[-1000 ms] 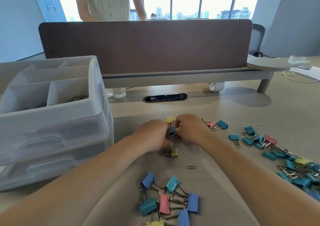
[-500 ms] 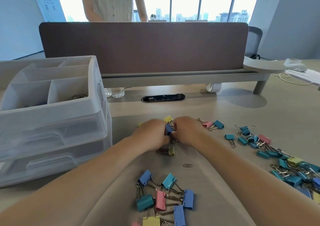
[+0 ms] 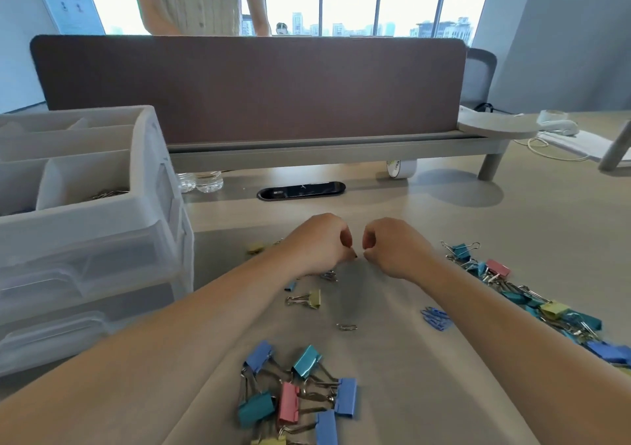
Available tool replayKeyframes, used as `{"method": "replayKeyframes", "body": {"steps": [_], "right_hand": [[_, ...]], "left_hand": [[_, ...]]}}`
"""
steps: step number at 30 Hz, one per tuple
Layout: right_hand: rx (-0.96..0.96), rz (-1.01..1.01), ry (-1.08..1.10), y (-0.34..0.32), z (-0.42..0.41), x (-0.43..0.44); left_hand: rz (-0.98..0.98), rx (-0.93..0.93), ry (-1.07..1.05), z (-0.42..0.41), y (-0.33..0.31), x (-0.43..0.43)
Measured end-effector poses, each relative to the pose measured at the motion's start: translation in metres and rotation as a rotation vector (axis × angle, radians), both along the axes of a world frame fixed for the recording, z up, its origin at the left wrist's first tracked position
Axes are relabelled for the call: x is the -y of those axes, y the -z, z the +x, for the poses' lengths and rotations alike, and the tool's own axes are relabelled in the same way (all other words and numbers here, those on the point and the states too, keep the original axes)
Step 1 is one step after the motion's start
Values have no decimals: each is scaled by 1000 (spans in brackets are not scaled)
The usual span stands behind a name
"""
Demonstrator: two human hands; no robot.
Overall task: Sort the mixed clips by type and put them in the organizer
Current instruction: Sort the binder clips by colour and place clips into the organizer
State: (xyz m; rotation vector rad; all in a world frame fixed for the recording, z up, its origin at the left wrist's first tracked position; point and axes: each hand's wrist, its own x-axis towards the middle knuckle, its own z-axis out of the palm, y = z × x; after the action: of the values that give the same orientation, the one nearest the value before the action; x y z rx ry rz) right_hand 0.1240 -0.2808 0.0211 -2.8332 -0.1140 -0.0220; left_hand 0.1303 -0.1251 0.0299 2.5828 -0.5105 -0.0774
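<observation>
My left hand (image 3: 319,243) and my right hand (image 3: 392,247) hover over the desk's middle, fingers curled in, a small gap between them. A tiny dark bit shows at the left fingertips; what either hand holds is hidden. Below the left hand lie a metal clip (image 3: 328,276), a small blue clip (image 3: 290,286) and a yellow binder clip (image 3: 309,299). A silver paper clip (image 3: 346,326) and blue paper clips (image 3: 435,319) lie nearer me. Coloured binder clips sit in a near pile (image 3: 297,393) and a right-hand pile (image 3: 532,303). The white organizer (image 3: 102,214) stands left, with paper clips (image 3: 106,193) in one top compartment.
A brown desk divider (image 3: 249,86) closes the back, with a person (image 3: 191,0) standing behind it. Under it are water bottles (image 3: 201,181), a black cable port (image 3: 300,190) and a tape roll (image 3: 400,168). A white device (image 3: 556,124) and cable lie far right.
My hands were pressed together around a blue clip; now they have drawn apart and the blue clip is no longer between them. The left hand has moved slightly left.
</observation>
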Motion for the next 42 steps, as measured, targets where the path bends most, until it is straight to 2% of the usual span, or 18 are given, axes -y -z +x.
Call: {"method": "replayKeyframes", "body": {"steps": [6,11,18,28,39,42], "right_hand": [[36,-197,-49,11,-1,31],[133,-157,6,10,-4,52],[150,-54,4,8,-13,28],[-83,-32,-354,-3,-51,-52],[-43,-138,-355,8,-51,-69],[-16,-118,-274,3,-40,-59]], "left_hand": [[71,-11,99,8,10,47],[43,-10,103,8,9,59],[42,35,61,-5,-4,8],[178,52,-86,-28,2,-81],[311,58,-130,-36,24,-91],[313,49,-126,-36,25,-93]]}}
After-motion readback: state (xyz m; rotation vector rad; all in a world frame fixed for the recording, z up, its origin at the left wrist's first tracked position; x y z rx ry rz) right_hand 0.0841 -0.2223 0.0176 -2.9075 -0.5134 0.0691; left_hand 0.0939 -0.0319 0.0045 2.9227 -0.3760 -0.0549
